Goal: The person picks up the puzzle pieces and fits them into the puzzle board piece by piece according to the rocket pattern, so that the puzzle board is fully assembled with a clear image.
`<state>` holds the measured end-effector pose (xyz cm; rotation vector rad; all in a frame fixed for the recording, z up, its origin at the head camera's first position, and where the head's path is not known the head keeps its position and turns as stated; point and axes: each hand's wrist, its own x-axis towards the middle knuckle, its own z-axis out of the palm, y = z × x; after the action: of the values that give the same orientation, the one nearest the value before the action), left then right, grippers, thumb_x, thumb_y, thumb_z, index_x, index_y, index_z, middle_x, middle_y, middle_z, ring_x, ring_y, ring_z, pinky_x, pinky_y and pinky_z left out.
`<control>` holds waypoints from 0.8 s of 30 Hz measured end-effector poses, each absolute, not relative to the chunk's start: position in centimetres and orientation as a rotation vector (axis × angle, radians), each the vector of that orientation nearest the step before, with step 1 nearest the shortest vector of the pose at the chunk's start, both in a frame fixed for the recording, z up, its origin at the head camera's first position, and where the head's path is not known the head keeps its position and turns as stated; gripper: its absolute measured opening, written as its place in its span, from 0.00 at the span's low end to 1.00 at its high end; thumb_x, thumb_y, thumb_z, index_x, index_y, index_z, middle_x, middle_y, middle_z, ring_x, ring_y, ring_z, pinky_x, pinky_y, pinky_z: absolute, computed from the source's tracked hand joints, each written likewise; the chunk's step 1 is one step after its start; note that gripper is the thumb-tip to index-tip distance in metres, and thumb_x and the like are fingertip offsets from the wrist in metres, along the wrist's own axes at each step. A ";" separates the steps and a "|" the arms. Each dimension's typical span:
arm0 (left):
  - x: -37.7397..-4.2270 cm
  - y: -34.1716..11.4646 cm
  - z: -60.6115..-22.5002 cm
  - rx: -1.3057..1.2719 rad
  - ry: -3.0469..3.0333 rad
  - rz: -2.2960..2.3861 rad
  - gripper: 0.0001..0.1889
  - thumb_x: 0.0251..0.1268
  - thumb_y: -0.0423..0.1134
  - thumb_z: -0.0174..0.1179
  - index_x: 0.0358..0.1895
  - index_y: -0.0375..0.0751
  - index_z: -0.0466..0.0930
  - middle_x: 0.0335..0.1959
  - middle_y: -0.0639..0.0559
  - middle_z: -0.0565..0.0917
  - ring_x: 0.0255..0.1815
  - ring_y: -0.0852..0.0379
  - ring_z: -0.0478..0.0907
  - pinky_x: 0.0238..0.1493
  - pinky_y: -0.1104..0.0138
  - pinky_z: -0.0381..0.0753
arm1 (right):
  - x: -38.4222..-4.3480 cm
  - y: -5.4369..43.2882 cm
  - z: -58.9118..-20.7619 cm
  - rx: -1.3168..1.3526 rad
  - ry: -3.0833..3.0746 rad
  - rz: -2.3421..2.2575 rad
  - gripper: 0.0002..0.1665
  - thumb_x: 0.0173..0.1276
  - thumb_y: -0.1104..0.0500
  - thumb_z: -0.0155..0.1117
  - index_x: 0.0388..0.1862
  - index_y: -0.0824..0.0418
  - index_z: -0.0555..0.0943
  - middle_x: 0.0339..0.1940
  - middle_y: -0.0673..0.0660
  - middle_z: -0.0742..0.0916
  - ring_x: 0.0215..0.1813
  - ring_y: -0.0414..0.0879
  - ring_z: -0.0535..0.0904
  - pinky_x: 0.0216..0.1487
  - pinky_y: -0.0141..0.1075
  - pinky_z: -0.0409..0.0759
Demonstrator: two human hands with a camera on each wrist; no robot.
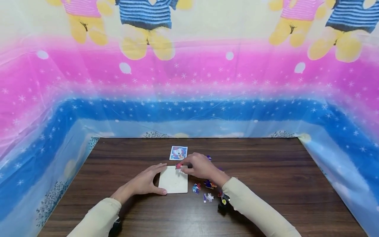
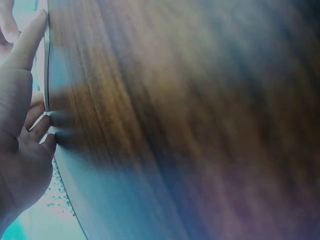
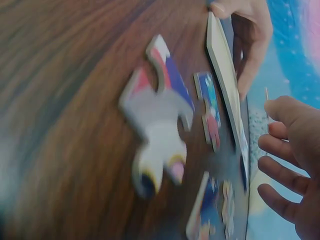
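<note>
A square white puzzle board (image 1: pixel 173 182) lies on the dark wooden table. My left hand (image 1: pixel 144 180) spans its left side, thumb at the near corner and fingers at the far corner, holding it by the edges. My right hand (image 1: pixel 199 165) pinches a red puzzle piece (image 1: pixel 179 166) between thumb and forefinger, over the board's far edge. In the right wrist view that piece shows only as a thin edge at the fingertips, while the other fingers (image 3: pixel 282 172) are loosely bent. Behind the board lies a small picture card (image 1: pixel 178 153) with a cartoon figure.
Loose puzzle pieces lie right of the board, among them a purple and white one (image 1: pixel 208 197), a blue and red one (image 1: pixel 196 188) and a dark purple one (image 1: pixel 210 184). More sit under the right forearm. A patterned cloth (image 1: pixel 189 110) hangs behind the table.
</note>
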<state>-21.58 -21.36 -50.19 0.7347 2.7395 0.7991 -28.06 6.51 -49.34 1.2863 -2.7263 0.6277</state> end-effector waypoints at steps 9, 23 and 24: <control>-21.8 -21.5 -50.2 0.723 2.733 0.804 0.56 0.51 0.66 0.74 0.78 0.37 0.62 0.80 0.42 0.62 0.80 0.40 0.58 0.73 0.42 0.64 | -27.7 3.6 -49.6 1.325 -2.739 0.570 0.13 0.71 0.50 0.70 0.50 0.53 0.90 0.45 0.47 0.91 0.46 0.40 0.85 0.46 0.32 0.83; -21.7 -21.5 -50.1 0.739 2.737 0.790 0.56 0.52 0.64 0.75 0.79 0.37 0.61 0.80 0.41 0.63 0.80 0.39 0.57 0.74 0.42 0.63 | -27.4 1.4 -50.0 1.252 -2.761 0.395 0.15 0.69 0.46 0.72 0.49 0.51 0.91 0.54 0.51 0.89 0.62 0.50 0.82 0.58 0.42 0.83; -21.7 -21.5 -50.2 0.741 2.739 0.790 0.56 0.52 0.64 0.75 0.79 0.36 0.61 0.80 0.41 0.63 0.80 0.39 0.57 0.73 0.41 0.63 | -27.4 1.4 -50.0 1.250 -2.755 0.396 0.15 0.68 0.46 0.72 0.49 0.51 0.91 0.54 0.52 0.89 0.59 0.49 0.84 0.55 0.41 0.84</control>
<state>-21.73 -21.51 -50.17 0.7407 2.7386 0.7897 -27.39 1.39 -50.04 1.2504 -2.7551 0.3956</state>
